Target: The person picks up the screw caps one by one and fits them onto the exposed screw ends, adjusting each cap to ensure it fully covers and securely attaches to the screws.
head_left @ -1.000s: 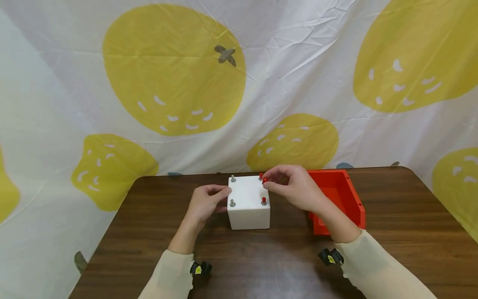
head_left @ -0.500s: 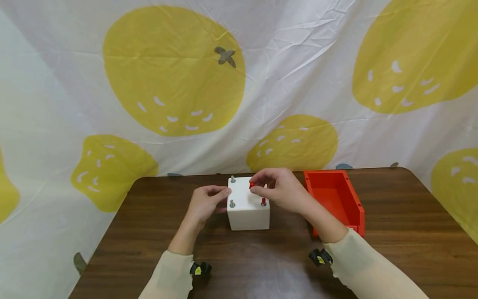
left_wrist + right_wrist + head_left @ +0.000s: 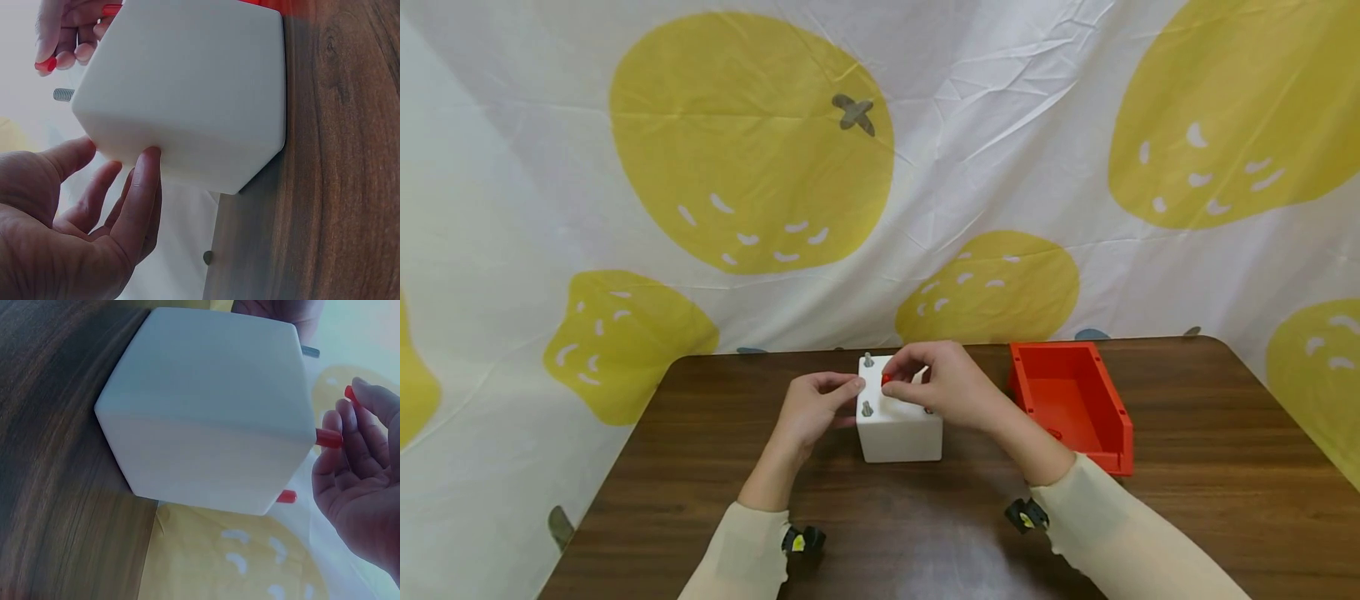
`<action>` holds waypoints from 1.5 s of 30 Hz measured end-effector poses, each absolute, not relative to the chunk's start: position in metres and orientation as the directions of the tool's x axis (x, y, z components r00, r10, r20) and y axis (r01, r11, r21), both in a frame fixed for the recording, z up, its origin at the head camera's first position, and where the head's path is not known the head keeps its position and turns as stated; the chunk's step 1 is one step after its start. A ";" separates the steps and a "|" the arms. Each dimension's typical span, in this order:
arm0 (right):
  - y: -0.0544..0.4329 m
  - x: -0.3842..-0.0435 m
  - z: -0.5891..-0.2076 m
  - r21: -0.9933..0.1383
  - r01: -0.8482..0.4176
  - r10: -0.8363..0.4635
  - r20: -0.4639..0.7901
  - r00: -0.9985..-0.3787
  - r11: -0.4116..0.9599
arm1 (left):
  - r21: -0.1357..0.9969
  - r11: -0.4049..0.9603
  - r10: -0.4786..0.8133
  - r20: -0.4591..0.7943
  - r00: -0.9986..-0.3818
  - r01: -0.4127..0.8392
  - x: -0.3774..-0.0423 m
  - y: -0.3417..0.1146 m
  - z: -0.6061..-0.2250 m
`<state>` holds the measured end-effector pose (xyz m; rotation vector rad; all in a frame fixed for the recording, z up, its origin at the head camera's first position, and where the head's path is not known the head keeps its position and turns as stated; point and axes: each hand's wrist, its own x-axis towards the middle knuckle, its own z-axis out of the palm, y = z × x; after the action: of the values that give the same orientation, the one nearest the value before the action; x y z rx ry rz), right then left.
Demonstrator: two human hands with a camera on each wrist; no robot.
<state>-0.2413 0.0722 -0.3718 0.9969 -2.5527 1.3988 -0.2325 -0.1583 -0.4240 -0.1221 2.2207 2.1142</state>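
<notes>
A white block [image 3: 898, 440] stands on the table, with a bolt near each corner of its top. The near-left bolt [image 3: 867, 409] and the far-left bolt [image 3: 868, 360] are bare. On the right side, a red cap [image 3: 328, 438] and a second red cap [image 3: 287, 496] cover the bolts. Between thumb and index finger my right hand [image 3: 943, 383] pinches another small red cap [image 3: 885, 381], above the block's top and apart from the bare bolts. My left hand [image 3: 805, 408] rests its fingertips against the block's left side, thumb at the upper edge.
Right of the block is a red bin [image 3: 1108, 404], with a small red piece [image 3: 1055, 434] near its front. The brown wooden table [image 3: 700, 467] ends at a hanging cloth [image 3: 760, 312] printed with yellow fruit.
My right hand has moved left across the block's top, carrying the red cap from the far-right corner toward the left side. The left hand and block have stayed put.
</notes>
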 end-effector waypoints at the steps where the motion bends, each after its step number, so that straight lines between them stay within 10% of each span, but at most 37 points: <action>1: 0.071 -0.241 -0.372 -0.724 -0.576 -0.512 0.354 -0.782 0.380 | 0.993 0.047 -0.006 -0.107 -0.994 -0.108 -0.232 -0.158 -0.424; 45: 0.042 -0.239 -0.381 -0.686 -0.607 -0.631 0.274 -0.726 0.400 | 0.993 0.080 -0.003 -0.090 -0.996 -0.089 -0.232 -0.159 -0.424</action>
<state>-0.2387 0.0423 -0.3813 1.1740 -2.6538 1.2799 -0.2318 -0.1591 -0.4237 -0.0965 2.2610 2.0855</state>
